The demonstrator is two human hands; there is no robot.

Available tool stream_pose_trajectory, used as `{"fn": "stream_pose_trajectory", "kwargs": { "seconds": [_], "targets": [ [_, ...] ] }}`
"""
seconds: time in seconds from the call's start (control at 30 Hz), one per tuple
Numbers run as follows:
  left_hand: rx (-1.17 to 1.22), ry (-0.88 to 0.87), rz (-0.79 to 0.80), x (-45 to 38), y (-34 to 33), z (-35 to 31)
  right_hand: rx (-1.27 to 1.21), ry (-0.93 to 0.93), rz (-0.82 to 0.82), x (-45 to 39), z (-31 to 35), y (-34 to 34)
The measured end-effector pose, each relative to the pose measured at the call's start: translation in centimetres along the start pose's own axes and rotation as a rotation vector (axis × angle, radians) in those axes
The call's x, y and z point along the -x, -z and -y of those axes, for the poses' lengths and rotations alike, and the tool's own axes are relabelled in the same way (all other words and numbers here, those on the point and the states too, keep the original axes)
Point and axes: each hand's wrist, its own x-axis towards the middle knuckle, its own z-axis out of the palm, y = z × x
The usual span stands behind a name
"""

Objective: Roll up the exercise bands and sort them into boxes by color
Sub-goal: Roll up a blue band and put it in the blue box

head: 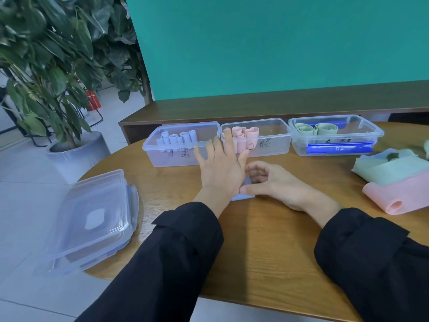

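1. Three clear boxes stand in a row along the far side of the wooden table: the left box holds pale blue rolls, the middle box pink rolls, and the right box green rolls plus something dark blue.
2. The blue band now being worked lies on the table in front of the middle box, almost wholly hidden under the two hands; only a small pale corner shows.
3. The left hand is spread flat, fingers straight and fanned, palm pressing down over the band.
4. The right hand is curled, thumb and fingers apparently pinching the band's edge; the grip itself is mostly covered, so this is a likely reading only.
5. Loose green bands and a half-rolled pink band wait at the right edge; a stack of lids overhangs the table's left edge.
6. Risks from here:
   - The roll could spring open if the flat hand lifts before the pinch is firm, since the material looks elastic.
   - A skewed roll may result if pressure is uneven.
   - Reaching for the left box, a sleeve could nudge the overhanging lids off.
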Motion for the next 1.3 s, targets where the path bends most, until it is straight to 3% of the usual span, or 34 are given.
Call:
{"fn": "stream_pose_trajectory", "kwargs": {
  "seconds": [0.07,0.17,0.37,0.6,0.9,1.03,1.3],
  "targets": [
    [0.000,-0.008,-0.019,-0.1,0.1,0.0,0.112,0.025,-0.024,-0.2,-0.1,-0.4],
    [0.024,0.010,-0.078,-0.4,0.0,0.0,0.077,0.073,-0.096,-0.3,-0.2,-0.8],
    [0.027,-0.036,0.003,-1.7,0.0,0.4,0.241,0.124,-0.213,-0.8,-1.1,-1.0],
    [0.020,-0.240,-0.221,-2.2,-0.5,1.1,0.312,0.140,-0.238,-1.3,-1.2,-1.1],
    [0.567,-0.253,0.091,0.5,2.0,4.9,0.383,0.122,-0.290,-2.3,-1.1,-1.1],
    [0.570,-0.336,0.233,1.8,2.6,5.0,0.421,0.123,-0.299,-2.3,-0.9,-1.1],
    [0.502,-0.334,0.234,2.4,2.6,4.9,0.345,0.192,-0.431,-2.5,-0.9,-1.8]
  ]
}}
